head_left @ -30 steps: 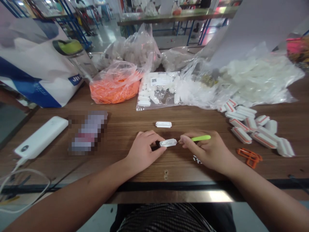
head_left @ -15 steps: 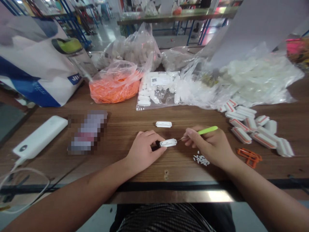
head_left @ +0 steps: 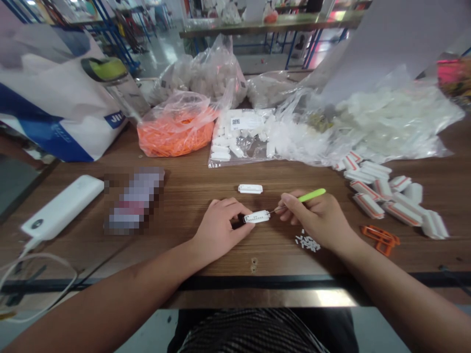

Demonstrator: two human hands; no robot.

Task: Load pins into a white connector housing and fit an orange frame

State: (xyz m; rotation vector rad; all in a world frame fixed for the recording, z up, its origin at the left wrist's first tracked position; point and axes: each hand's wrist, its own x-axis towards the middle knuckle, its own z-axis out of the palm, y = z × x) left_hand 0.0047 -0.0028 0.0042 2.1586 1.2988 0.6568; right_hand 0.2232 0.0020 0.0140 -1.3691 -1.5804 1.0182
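My left hand (head_left: 220, 228) pinches one end of a small white plastic connector housing (head_left: 257, 216) with a row of tiny dark holes, held just over the table. In my right hand (head_left: 314, 215) is a slim tool with a lime-green back end (head_left: 312, 195), apparently tweezers; its thin metal tip touches or nearly touches the housing's right end. Whether the tip grips anything is too small to tell. Another white housing (head_left: 250, 189) lies flat behind the held one. Tiny white pieces (head_left: 309, 243) are scattered in a small pile below my right hand.
White housings with orange strips (head_left: 368, 205) and orange frames (head_left: 380, 239) lie at right. Behind are bags of orange parts (head_left: 174, 132), white housings (head_left: 221, 149) and translucent parts (head_left: 397, 115). A power bank (head_left: 62, 208), a blurred-out phone-like object (head_left: 134, 198) and a bottle (head_left: 125, 93) are at left.
My right hand and the green tweezers have shifted slightly left, toward the housing. My left hand holds the housing almost in the same place.
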